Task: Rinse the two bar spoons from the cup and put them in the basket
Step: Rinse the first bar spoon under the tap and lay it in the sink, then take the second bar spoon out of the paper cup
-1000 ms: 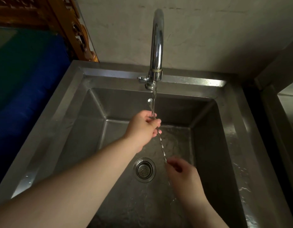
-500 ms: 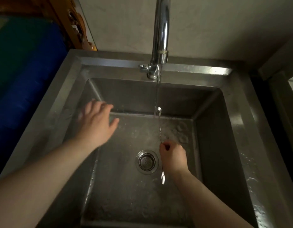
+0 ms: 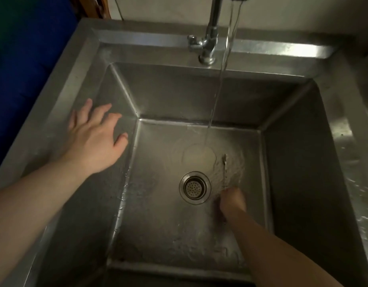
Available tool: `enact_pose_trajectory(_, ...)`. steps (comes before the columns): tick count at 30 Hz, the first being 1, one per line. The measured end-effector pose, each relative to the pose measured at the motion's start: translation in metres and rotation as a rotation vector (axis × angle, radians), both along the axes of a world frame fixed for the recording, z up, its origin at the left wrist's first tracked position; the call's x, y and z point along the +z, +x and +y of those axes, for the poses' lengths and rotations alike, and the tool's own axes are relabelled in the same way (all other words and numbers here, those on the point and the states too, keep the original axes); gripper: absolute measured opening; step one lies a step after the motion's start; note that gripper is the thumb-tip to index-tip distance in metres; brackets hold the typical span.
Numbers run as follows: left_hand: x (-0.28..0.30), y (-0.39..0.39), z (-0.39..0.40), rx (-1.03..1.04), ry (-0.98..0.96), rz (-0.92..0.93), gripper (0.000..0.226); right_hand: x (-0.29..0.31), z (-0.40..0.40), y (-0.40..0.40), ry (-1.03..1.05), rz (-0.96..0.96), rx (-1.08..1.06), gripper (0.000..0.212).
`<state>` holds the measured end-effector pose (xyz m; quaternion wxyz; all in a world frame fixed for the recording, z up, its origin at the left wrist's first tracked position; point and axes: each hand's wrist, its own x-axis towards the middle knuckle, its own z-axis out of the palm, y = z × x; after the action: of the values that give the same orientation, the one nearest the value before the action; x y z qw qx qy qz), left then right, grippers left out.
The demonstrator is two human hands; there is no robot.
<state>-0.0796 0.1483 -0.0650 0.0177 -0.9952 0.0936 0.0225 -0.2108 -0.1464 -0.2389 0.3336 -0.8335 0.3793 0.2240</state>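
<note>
A thin twisted bar spoon [image 3: 225,168] lies low over the wet sink floor, right of the drain [image 3: 195,187], blurred by motion. My right hand [image 3: 232,200] is shut on its near end, close to the sink bottom. The spoon is out of the water stream [image 3: 217,96], which falls from the tap [image 3: 210,36] onto the floor behind the drain. My left hand [image 3: 94,139] hovers open with spread fingers over the sink's left wall, holding nothing. No cup and no basket are in view.
The steel sink [image 3: 340,129] has wide wet rims on the right and back. A dark blue surface [image 3: 23,69] lies left of the sink. A pale wall rises behind the tap.
My left hand let go of the spoon and moved out to the left. My right hand lowered the spoon out of the stream toward the sink floor. The camera tilted down.
</note>
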Motion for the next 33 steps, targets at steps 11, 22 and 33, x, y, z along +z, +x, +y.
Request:
enact_pose_trajectory(11,0.001,-0.002,-0.001,-0.019,-0.002,0.005,0.056,-0.013,0.000,0.000,-0.160,0.058,0.071,0.035)
enact_pose_trajectory(22,0.000,0.001,-0.002,-0.012,-0.001,0.044,0.052,-0.002,-0.007,-0.013,-0.056,-0.001,0.039,0.035)
enact_pose_trajectory(33,0.109,-0.037,0.018,-0.023,-0.374,-0.098,0.053,0.151,0.089,-0.022,0.138,-0.274,0.146,0.021)
